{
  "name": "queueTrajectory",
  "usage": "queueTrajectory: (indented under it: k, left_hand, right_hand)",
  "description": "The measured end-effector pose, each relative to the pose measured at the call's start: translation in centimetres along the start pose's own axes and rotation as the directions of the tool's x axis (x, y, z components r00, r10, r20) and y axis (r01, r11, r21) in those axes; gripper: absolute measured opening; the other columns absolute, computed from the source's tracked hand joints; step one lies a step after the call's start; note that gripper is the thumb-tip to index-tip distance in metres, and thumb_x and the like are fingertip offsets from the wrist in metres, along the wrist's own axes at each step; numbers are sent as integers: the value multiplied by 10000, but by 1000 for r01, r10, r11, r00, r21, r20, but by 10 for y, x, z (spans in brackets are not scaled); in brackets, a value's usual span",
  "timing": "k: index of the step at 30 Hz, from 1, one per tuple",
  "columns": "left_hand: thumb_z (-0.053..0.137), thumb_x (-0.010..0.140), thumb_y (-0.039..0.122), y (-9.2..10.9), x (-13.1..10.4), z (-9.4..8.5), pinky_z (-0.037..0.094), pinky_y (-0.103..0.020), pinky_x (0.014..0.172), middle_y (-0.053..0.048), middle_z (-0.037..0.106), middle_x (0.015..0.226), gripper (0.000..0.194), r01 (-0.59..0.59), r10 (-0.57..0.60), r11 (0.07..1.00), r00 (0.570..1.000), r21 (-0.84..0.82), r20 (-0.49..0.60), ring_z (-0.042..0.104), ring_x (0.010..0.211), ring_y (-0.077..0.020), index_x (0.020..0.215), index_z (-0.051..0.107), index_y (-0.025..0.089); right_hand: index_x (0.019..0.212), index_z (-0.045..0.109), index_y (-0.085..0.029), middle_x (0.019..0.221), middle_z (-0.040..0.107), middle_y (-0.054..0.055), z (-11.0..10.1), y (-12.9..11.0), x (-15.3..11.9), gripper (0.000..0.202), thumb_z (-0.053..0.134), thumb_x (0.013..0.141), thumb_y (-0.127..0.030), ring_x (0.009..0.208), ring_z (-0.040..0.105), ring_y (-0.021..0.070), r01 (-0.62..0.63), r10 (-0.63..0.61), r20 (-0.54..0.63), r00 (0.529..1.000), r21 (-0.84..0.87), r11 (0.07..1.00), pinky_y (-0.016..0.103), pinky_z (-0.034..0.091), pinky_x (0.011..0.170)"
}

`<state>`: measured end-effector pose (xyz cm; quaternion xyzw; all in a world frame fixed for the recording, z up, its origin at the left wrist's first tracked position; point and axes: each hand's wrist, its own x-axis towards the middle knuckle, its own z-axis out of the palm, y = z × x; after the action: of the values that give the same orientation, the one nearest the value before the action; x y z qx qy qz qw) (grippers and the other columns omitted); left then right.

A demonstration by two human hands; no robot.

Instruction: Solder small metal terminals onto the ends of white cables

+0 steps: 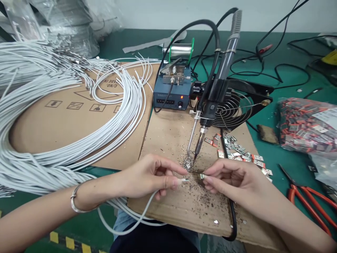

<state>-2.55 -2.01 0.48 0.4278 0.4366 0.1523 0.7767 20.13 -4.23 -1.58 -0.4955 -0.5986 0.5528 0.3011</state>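
Note:
My left hand is closed on the end of a white cable; its stripped tip, with thin wires showing, points right. Between the thumb and finger of my right hand is a small USB connector, facing the cable tip with a gap between them. Just above both hands, the tip of a soldering iron points down in its stand, beside a thin metal solder feed tube. Solder bits lie heaped under the tip and scattered over the cardboard.
Bundled white cables cover the left side. Behind stand a blue solder feeder, a solder spool and a black fan. Loose USB connectors, a bag of connectors and red-handled pliers lie right.

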Motion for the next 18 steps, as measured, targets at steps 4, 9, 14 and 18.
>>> queueTrajectory:
  k: [4, 9, 14, 18]
  left_hand:
    - [663, 736, 197, -3, -11, 6, 409, -174, 448, 29, 595, 581, 234, 18, -15, 999, 998, -44, 56, 487, 446, -63, 961, 729, 189]
    - [669, 737, 239, -6, -20, 11, 380, -184, 454, 21, 547, 590, 226, -13, 14, 1000, 996, -8, 89, 451, 466, -68, 946, 749, 212]
    - [600, 783, 216, -9, -26, 12, 372, -189, 450, 18, 475, 574, 247, -96, 82, 990, 988, 106, 129, 428, 479, -80, 987, 741, 212]
    - [580, 791, 182, -10, -30, 13, 390, -189, 453, 8, 492, 604, 263, -130, 112, 981, 986, 143, 127, 438, 493, -85, 1002, 733, 218]
  right_hand:
    - [741, 635, -208, 609, 642, -9, 5, -4, -15, 107, 577, 830, -204, 517, 596, 111, 86, -80, 43, 996, -195, 977, 182, 467, 436]
    - [772, 686, -229, 664, 691, -1, 16, -13, -23, 139, 567, 825, -181, 531, 612, 135, 224, -225, 38, 974, -351, 909, 213, 468, 422]
    - [816, 719, -247, 642, 704, -13, 25, -15, -30, 135, 609, 797, -172, 497, 623, 120, 261, -272, 9, 962, -314, 913, 183, 499, 412]
    - [853, 696, -243, 729, 729, -11, 30, -19, -36, 158, 611, 791, -126, 577, 667, 124, 351, -377, -4, 926, -351, 868, 181, 541, 480]
